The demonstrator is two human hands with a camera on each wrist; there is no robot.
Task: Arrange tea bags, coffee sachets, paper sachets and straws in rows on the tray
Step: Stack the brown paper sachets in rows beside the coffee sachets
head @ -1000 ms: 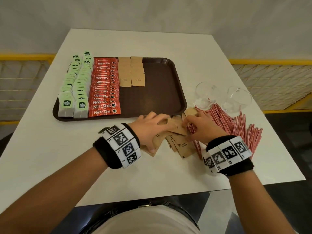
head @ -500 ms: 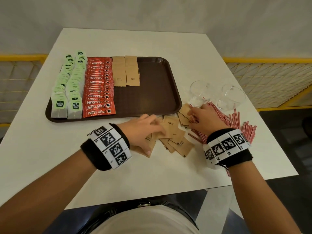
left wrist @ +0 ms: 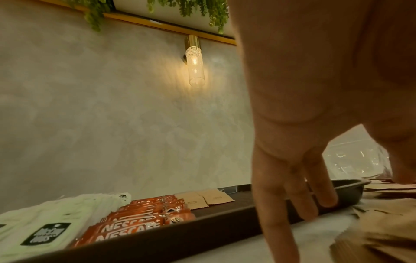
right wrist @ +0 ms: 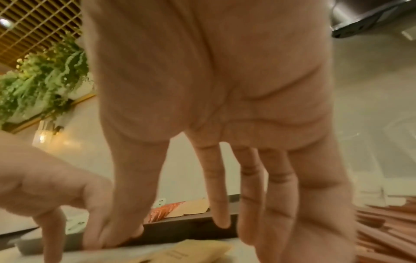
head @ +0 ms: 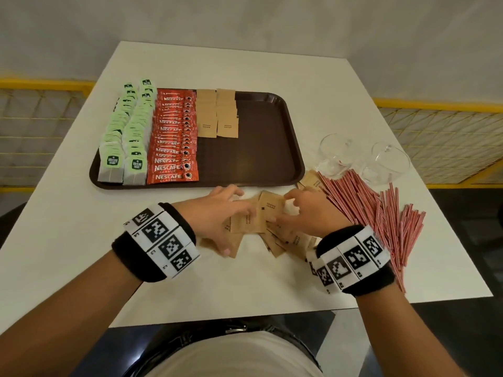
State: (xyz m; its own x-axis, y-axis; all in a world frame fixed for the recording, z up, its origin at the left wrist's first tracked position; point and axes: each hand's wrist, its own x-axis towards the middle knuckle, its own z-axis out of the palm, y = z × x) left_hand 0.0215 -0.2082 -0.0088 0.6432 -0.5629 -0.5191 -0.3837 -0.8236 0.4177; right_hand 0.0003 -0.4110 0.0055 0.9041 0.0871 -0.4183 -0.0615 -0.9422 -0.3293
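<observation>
Brown paper sachets (head: 268,213) loose on tabletop (head: 68,240) beside tray (head: 258,148); right hand (head: 307,216), back from straws (head: 362,210), now joins left hand (head: 217,213), whose straight fingers press them; right grip unclear. Likely gathering next batch

Left hand (head: 219,213): palm down, fingers straight, reaching forward and down | Right hand (head: 309,216): palm down, fingers extended downward, thumb set apart | Forearms (head: 68,308): bare, converging, hands close together
</observation>
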